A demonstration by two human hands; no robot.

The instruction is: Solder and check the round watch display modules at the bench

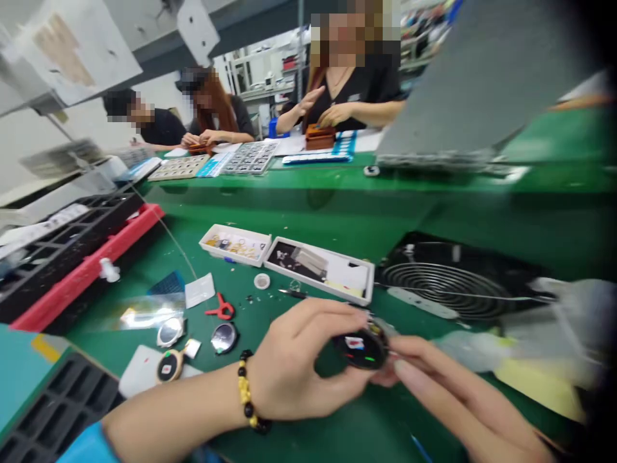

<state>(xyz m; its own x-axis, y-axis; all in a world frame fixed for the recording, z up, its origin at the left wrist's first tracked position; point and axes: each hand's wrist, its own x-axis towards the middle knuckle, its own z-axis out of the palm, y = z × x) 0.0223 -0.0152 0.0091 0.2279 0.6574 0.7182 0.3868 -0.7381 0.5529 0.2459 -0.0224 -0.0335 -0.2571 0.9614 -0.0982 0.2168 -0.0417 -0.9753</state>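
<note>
A round black watch face (pixel 362 350) with small coloured marks is held in front of me, its dark side up. My left hand (pixel 308 366), with a beaded bracelet at the wrist, grips it by its rim between thumb and fingers. At its right edge, the fingers of my right hand (pixel 424 373) are pressed together on the watch's side; whatever small part they may hold is hidden. Left of my hands lie a silver-rimmed watch (pixel 170 331), a dark round watch (pixel 224 337), a gold-rimmed watch (pixel 169 366) and a red clamp (pixel 221 307).
Two white trays (pixel 235 244) (pixel 319 269) of small parts stand ahead. A black fan (pixel 441 276) and plastic bags (pixel 470 349) are at the right. Black and red racks (pixel 91 267) and a compartment tray (pixel 58 411) line the left. Several people work across the bench.
</note>
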